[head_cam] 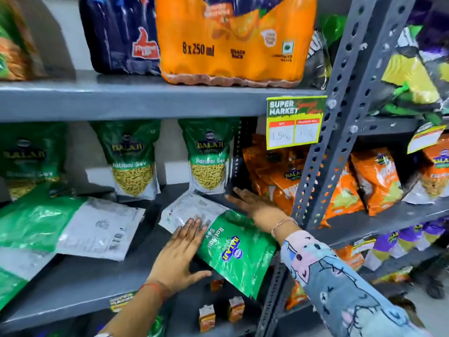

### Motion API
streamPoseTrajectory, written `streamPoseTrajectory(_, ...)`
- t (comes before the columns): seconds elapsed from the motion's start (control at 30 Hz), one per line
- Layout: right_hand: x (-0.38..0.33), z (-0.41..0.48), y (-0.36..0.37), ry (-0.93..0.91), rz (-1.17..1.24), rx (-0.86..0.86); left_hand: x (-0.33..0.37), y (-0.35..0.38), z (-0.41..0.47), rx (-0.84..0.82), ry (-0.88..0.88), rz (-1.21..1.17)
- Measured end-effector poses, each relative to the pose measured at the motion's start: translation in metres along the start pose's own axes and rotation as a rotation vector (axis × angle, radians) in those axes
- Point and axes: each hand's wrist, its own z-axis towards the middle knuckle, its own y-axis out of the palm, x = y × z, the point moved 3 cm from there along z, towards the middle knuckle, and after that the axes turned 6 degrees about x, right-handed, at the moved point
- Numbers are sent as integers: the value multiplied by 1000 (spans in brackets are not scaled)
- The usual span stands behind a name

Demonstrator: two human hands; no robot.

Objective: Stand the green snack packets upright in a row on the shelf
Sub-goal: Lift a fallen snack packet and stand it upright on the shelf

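Resting flat and spread, the left hand's fingers [194, 224] press a green packet [233, 249] lying on the shelf [80, 285]; the right hand [252, 205] lies open beside it, gripping nothing. Two packets [133, 159] stand behind. Advisable: lift by the top edge, seat the base squarely alongside.

Grey slotted-steel shelving [340, 117] — pale wall [80, 147].

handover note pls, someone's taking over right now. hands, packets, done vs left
Left hand: open, flat on the lying packet at the shelf front.
Right hand: open, palm down at that packet's far edge, no grip.
Done: three green packets upright at the back, right one, middle, left.
Left: stand the lying packet, then the flat packet on the left; more green shows at the far-left edge.
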Motion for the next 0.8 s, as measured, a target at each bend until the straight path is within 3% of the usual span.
streamPoseTrajectory(0.13,8,14,18,150,153,-85,11,19,9,-111,-51,-4)
streamPoseTrajectory(0.53,8,12,42,368,491,-136,12,31,9,-130,-89,-71)
streamPoseTrajectory(0.7,11,13,34,491,587,-130,-10,19,13,-168,-85,-249)
streamPoseTrajectory(0.8,14,17,33,544,771,-165,-21,3,22,-140,-124,-380)
